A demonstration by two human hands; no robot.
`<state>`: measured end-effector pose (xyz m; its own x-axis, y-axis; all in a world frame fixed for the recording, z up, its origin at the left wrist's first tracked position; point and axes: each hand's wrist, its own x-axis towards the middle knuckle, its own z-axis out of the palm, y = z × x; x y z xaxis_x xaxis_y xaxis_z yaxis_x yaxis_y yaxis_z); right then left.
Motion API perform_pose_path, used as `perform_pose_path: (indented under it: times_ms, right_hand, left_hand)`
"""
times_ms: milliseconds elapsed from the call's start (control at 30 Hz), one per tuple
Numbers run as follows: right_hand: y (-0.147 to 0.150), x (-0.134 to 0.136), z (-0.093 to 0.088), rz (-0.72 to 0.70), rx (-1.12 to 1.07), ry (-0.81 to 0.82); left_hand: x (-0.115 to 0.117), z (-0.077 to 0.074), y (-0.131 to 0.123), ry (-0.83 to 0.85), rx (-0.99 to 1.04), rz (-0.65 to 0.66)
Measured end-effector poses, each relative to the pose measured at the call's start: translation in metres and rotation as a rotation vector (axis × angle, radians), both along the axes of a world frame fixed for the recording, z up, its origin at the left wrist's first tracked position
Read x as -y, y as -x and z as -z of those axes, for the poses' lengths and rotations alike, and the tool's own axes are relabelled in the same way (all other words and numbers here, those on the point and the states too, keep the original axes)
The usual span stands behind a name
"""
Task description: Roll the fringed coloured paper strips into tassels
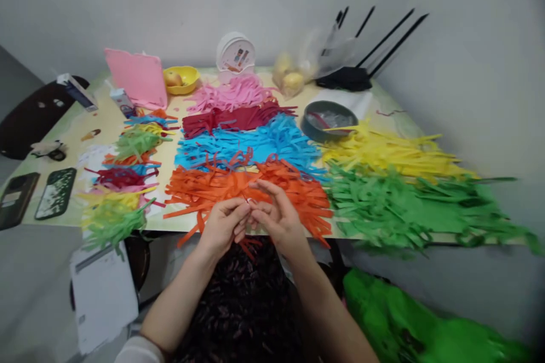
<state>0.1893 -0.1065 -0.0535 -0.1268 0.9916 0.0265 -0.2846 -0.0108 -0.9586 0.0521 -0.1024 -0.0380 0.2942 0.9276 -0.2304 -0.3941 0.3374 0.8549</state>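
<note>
**Orange paper strips: both hands working at near table edge**

Orange paper strips (238, 184) lie in a fringed heap at the near edge of the table (97, 125), directly ahead of the person; some ends hang over the edge. Left hand (222, 226) and right hand (277, 220) meet just in front of the heap, fingertips touching; left thumb and forefinger pinched together on something small and thin at the meeting point, too small to identify; right hand half-curled, index finger raised over the strips, remaining fingers bent toward the left hand; cannot tell whether the right hand grips anything.

Surroundings, far to near behind the orange heap: pink strips (232, 93); dark red strips (234, 118); blue strips (251, 144), the blue touching the orange. To the right: yellow strips (383, 150), then green strips (404, 204) reaching the table's right end. To the left: smaller mixed-colour bundles (123, 181), stacked in a column.

Other items: grey bowl (328, 119) between blue and yellow heaps; yellow bowl (182, 79) holding a fruit; pink case (136, 76) standing upright beside it; white round container (235, 54) at the wall; clear bag of fruit (289, 79); two phones (36, 195) lying flat at the left end; green sheet (409, 317) below table level at lower right.
</note>
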Motion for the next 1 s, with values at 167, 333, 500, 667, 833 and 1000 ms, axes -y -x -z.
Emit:
perform_pose_path:
  times_ms: [167,333,500,667,833,1000]
  right_hand:
    - [-0.026,-0.006,-0.008,-0.22,0.353,0.029]
    - [-0.027,-0.009,-0.023,-0.016,0.566,-0.169]
    - [-0.016,-0.007,-0.033,0.117,0.783,-0.388]
    - [-0.008,0.01,-0.038,0.144,0.941,-0.662]
    - [-0.007,0.021,-0.03,-0.025,0.963,-0.697]
    - [-0.017,0.016,-0.03,-0.034,0.712,-0.383]
  left_hand:
    - [0.006,-0.001,0.023,-0.074,-0.15,0.078]
    - [0.011,0.004,0.025,-0.048,-0.215,0.126]
    - [0.012,0.007,0.023,-0.117,-0.284,0.095]
    - [0.012,0.006,0.019,-0.08,-0.23,-0.043]
    - [0.013,0.014,0.011,0.006,0.058,-0.13]
    - [0.023,0.02,0.011,0.065,0.194,-0.153]
